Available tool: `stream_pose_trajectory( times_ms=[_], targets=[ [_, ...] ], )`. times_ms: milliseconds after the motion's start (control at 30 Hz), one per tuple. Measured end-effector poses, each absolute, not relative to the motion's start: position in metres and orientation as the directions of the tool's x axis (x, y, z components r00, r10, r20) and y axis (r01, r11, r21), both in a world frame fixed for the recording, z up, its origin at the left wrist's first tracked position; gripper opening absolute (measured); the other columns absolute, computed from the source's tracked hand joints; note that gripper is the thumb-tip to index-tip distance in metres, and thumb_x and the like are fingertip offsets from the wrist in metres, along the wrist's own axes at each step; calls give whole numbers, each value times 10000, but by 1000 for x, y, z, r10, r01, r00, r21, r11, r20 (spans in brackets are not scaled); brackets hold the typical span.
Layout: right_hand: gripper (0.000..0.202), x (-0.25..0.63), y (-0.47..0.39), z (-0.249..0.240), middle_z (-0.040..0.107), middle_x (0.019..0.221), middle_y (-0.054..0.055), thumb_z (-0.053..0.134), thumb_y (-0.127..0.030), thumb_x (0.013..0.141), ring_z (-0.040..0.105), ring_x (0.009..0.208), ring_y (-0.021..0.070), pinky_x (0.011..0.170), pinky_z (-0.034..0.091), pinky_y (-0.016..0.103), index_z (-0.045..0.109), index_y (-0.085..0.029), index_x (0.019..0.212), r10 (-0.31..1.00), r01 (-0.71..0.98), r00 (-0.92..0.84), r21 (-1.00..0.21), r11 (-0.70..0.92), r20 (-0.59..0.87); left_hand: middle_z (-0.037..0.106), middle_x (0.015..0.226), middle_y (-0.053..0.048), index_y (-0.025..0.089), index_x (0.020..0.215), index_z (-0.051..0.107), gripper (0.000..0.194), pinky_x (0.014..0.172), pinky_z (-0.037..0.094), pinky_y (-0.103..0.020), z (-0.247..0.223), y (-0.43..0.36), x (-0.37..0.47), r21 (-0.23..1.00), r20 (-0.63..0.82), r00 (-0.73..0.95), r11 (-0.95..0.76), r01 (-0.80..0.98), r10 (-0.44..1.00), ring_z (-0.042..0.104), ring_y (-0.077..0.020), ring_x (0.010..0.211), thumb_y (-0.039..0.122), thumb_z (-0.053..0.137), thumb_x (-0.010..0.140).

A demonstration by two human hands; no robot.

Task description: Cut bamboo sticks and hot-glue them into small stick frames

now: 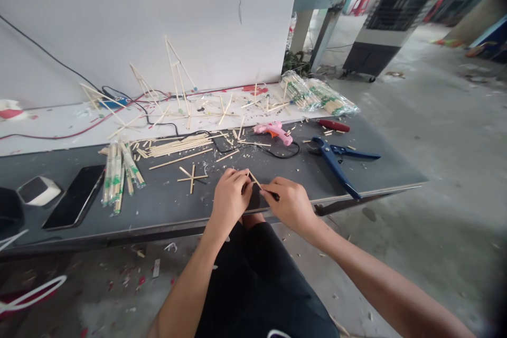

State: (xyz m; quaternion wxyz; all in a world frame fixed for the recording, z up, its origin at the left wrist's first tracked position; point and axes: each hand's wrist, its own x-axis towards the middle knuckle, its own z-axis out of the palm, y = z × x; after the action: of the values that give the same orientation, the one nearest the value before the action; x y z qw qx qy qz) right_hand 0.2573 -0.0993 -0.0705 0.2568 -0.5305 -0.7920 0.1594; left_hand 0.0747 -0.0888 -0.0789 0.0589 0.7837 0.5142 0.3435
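A short wooden stick [254, 178] spans the gap between my two hands at the table's front edge. The fingers of my left hand [233, 193] are pinched around its left end. My right hand [287, 200] grips the other end between thumb and fingertips. Left of my hands, a star of crossed sticks [192, 177] lies on the dark table [158, 211]. Behind them sit a pile of loose sticks [180, 146] and a pink glue gun [277, 131] with a black cord.
Blue cutters [336, 163] and a red-handled tool [334, 125] lie at the right. Bagged sticks [328, 96] are at the back right. Wrapped sticks [114, 174] and a phone [75, 196] lie left. Stick frames [178, 74] stand along the wall.
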Motion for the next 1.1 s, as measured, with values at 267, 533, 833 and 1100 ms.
stream_pose_trajectory(
  times_ms=[267, 533, 833, 1100],
  targets=[
    [197, 260, -96, -77, 710, 852, 50, 605, -196, 916, 668, 764, 169, 670, 455, 257, 798, -221, 951, 899, 730, -330, -525, 437, 288, 755, 1095, -64, 187, 827, 707, 130, 839, 559, -414, -80, -86, 74, 461, 486, 224, -465, 756, 845, 597, -247, 946, 119, 619, 894],
    [192, 260, -98, -68, 699, 821, 53, 607, -241, 925, 652, 734, 174, 657, 446, 265, 793, -215, 963, 899, 734, -355, -519, 437, 255, 752, 1104, -59, 202, 838, 722, 137, 853, 560, -412, -79, -84, 72, 517, 447, 226, -456, 725, 866, 617, -246, 970, 113, 630, 889],
    [507, 309, 28, -32, 722, 988, 238, 548, -536, 901, 671, 935, 321, 805, 464, 362, 775, -85, 950, 973, 950, 121, -308, -55, 199, 703, 945, -64, 192, 990, 701, 183, 663, 498, -257, -74, -108, 66, 646, 534, -48, -370, 668, 844, 615, -146, 734, 186, 521, 961],
    [374, 299, 60, -35, 730, 747, 172, 615, -471, 810, 700, 867, 319, 760, 481, 337, 738, -154, 654, 996, 954, 84, -290, -73, 26, 655, 873, -61, 202, 932, 677, 105, 802, 511, -312, -79, -122, 67, 554, 490, 14, -324, 767, 871, 625, -209, 877, 191, 577, 904]
  ],
)
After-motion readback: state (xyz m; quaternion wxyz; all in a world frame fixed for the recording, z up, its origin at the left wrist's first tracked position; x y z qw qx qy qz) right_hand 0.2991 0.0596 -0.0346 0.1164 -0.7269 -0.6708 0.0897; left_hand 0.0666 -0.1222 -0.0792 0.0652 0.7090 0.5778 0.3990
